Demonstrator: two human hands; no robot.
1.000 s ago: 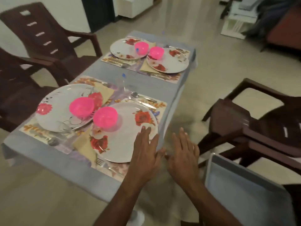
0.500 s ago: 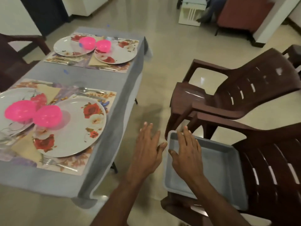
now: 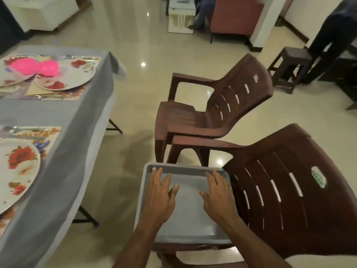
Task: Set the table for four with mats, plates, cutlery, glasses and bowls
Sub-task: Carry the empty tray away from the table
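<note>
Both hands, left hand [image 3: 161, 192] and right hand [image 3: 218, 192], are flat and wide over the gray tray [image 3: 185, 227], holding nothing. The tray sits on a chair [image 3: 286, 200] and could slip off if bumped.

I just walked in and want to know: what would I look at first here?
Probably the two bright pink bowls on the flowery plates at the far end of the grey table, on the left. Next, the left hand and the right hand, both spread flat over a grey tray on the near brown chair.
</note>
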